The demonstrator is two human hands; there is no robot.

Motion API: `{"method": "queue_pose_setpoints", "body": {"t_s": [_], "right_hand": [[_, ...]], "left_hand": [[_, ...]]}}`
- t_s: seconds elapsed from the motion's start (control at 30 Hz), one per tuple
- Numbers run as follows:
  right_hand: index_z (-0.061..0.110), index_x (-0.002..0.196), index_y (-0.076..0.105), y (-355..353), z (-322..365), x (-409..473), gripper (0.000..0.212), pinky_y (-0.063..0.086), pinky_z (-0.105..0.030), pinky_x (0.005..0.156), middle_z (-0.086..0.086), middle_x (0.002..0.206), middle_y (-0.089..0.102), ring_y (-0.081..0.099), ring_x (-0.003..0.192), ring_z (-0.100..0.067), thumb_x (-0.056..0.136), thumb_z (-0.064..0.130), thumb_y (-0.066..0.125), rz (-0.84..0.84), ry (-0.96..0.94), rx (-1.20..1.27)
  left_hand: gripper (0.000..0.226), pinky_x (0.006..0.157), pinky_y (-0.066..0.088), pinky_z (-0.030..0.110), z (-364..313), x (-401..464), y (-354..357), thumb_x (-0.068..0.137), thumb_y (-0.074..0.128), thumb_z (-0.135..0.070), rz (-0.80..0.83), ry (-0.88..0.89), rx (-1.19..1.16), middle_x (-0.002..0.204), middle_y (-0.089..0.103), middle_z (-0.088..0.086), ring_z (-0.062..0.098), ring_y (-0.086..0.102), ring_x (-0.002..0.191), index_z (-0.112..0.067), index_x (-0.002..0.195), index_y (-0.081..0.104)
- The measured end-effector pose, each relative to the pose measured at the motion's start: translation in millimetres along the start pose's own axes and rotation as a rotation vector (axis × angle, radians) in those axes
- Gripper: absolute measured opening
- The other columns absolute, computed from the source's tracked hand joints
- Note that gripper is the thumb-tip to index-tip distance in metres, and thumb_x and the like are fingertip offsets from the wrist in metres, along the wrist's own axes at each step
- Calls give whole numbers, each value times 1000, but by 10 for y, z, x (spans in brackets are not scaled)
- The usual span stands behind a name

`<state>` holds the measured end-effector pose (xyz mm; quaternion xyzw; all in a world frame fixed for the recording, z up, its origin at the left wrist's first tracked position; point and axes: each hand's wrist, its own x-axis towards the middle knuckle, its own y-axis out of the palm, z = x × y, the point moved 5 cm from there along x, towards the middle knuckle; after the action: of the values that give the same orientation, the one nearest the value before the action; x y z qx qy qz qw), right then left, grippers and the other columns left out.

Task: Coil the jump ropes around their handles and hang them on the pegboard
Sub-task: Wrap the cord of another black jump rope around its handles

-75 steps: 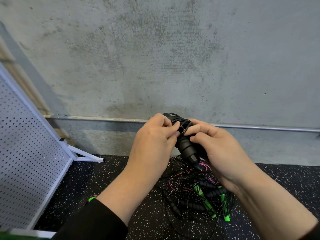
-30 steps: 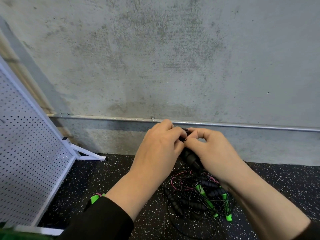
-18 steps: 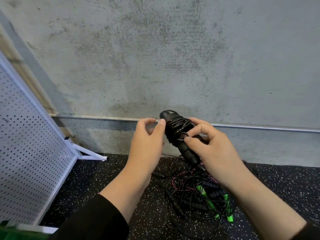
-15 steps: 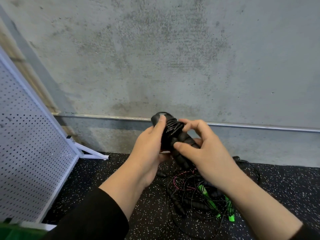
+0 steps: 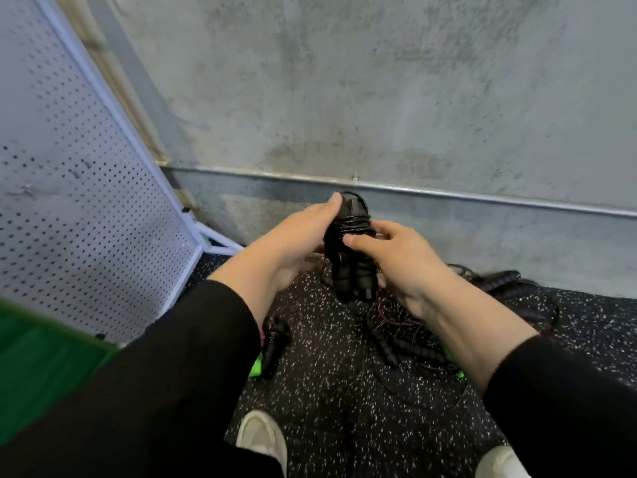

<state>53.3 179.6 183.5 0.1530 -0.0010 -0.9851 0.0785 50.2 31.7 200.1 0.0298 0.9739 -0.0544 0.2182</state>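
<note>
You hold a black jump rope bundle (image 5: 351, 250) up in front of you, its two handles side by side and upright, with thin black cord wound in tight turns around their upper part. Your left hand (image 5: 293, 241) wraps the bundle from the left, the thumb reaching up to the top cap. Your right hand (image 5: 400, 257) grips it from the right, fingers curled across the front just under the coils.

Below the bundle, on the speckled black floor (image 5: 327, 391), lies a tangle of more ropes (image 5: 403, 339) with black handles, pink cord and green tips. Another black handle with a green end (image 5: 272, 350) lies near your left sleeve.

The white pegboard (image 5: 69, 208) stands tilted at your left, well apart from the bundle. A concrete wall (image 5: 379, 98) rises behind. Your pale shoes (image 5: 263, 439) show at the bottom.
</note>
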Motion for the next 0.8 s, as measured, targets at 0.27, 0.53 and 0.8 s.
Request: {"method": "queue_pose_setpoints", "body": {"t_s": [0.27, 0.53, 0.8], "right_hand": [[12, 124, 61, 548, -1012, 468, 40, 48, -20, 48, -7, 108, 73, 69, 78, -15, 89, 24, 77, 0, 236, -55], [10, 105, 67, 766, -2302, 761, 20, 57, -65, 82, -17, 97, 77, 75, 91, -38, 90, 20, 75, 19, 526, -118], [14, 101, 65, 969, -3225, 1018, 12, 57, -64, 82, -16, 97, 76, 74, 93, -38, 92, 16, 72, -5, 718, -101]], "left_hand": [[36, 74, 49, 34, 1066, 405, -383, 105, 46, -45, -153, -221, -72, 104, 68, 8, 25, 58, 90, -17, 112, 68], [22, 60, 38, 25, 2295, 753, -363, 102, 45, -18, -235, -431, -227, 77, 59, 1, 14, 53, 67, -17, 90, 63], [32, 88, 57, 48, 3139, 1090, -428, 92, 41, -13, -278, -572, -139, 101, 73, 20, 34, 69, 94, -6, 97, 71]]}}
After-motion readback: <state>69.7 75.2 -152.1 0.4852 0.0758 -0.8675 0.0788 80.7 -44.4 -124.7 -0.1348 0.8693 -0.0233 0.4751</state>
